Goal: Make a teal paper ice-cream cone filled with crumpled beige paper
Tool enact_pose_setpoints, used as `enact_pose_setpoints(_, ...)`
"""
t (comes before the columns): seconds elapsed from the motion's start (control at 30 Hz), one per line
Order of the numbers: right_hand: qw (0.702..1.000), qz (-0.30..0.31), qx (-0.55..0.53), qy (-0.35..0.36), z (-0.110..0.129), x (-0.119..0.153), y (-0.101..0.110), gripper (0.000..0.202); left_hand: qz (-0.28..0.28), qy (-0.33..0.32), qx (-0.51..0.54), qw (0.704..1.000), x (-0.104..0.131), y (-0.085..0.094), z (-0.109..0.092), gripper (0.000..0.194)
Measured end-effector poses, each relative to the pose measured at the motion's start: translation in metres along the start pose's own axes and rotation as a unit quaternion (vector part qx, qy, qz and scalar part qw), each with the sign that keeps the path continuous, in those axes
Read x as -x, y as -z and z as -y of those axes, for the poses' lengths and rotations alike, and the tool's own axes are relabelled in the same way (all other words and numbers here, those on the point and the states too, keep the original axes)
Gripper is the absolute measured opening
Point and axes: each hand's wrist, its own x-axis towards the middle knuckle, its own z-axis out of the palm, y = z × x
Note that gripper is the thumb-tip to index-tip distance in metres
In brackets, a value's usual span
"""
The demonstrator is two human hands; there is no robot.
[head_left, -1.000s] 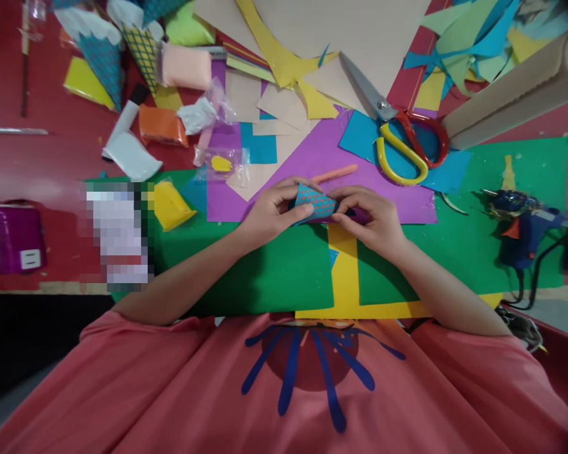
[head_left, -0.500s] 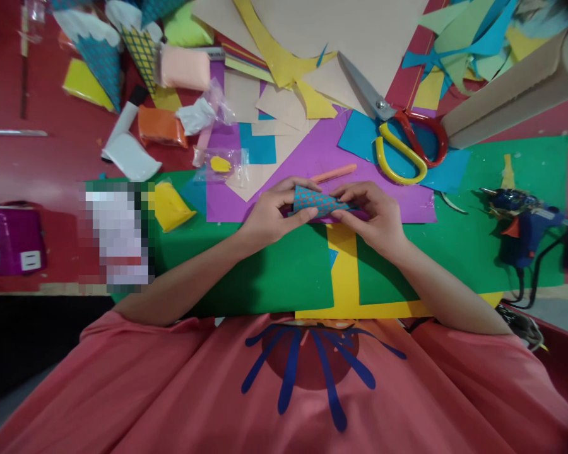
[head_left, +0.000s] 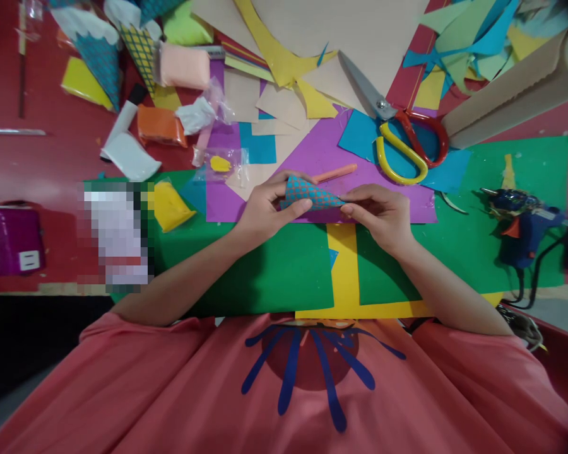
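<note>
A blue paper cone (head_left: 315,194) with a reddish grid pattern lies sideways between my hands, its tip to the right. My left hand (head_left: 267,211) grips its wide end, thumb across the front and fingers behind. At the tip, my right hand (head_left: 381,214) pinches the point between thumb and fingers. Just behind the cone is a salmon-coloured stick (head_left: 335,173) on a purple sheet (head_left: 307,151). Scissors (head_left: 383,110) with red and yellow handles lie open beyond my right hand.
Green sheets (head_left: 265,271) cover the near table. A blue glue gun (head_left: 525,230) sits at right beside a pale roll (head_left: 515,88). Several finished cones (head_left: 97,57) and clay packets (head_left: 161,125) lie at back left. Paper scraps (head_left: 468,44) are heaped at back right.
My right hand has slid a little to the right, out to the cone's tip, exposing more of the cone. My left hand and the cone have shifted slightly left.
</note>
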Motion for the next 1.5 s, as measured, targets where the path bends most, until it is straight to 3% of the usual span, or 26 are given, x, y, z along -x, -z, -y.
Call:
enact_pose_setpoints(0.2, 0.999, 0.021, -0.033, -0.017, -0.004, 0.001, 0.002, 0.034, -0.024, -0.01, 0.01, 1.0, -0.002, 0.0, 0.003, 0.018)
enact_pose_setpoints(0.47, 0.995, 0.063, 0.033, 0.064, -0.001, -0.001, 0.007, 0.023, -0.032, 0.017, 0.046, 0.998, -0.003, 0.0, 0.006, 0.027)
enact_pose_setpoints(0.67, 0.997, 0.054, 0.011, 0.047, 0.0, -0.001, 0.004, 0.022, -0.03, 0.025, 0.104, 0.994, -0.003, -0.003, 0.016, 0.032)
enact_pose_setpoints(1.03, 0.998, 0.02, -0.054, -0.028, 0.0, 0.002, 0.001, 0.027, -0.07, -0.002, 0.125, 0.99, -0.005, -0.001, 0.021, 0.02)
enact_pose_setpoints(1.27, 0.999, 0.01, 0.012, 0.042, -0.006, 0.005, 0.0, 0.036, -0.08, -0.008, 0.116, 0.99, -0.003, -0.002, 0.023, 0.024)
enact_pose_setpoints(1.5, 0.995, -0.004, 0.048, 0.084, -0.006, 0.006, 0.0, 0.019, -0.055, -0.031, 0.085, 0.994, -0.003, -0.003, 0.024, 0.028)
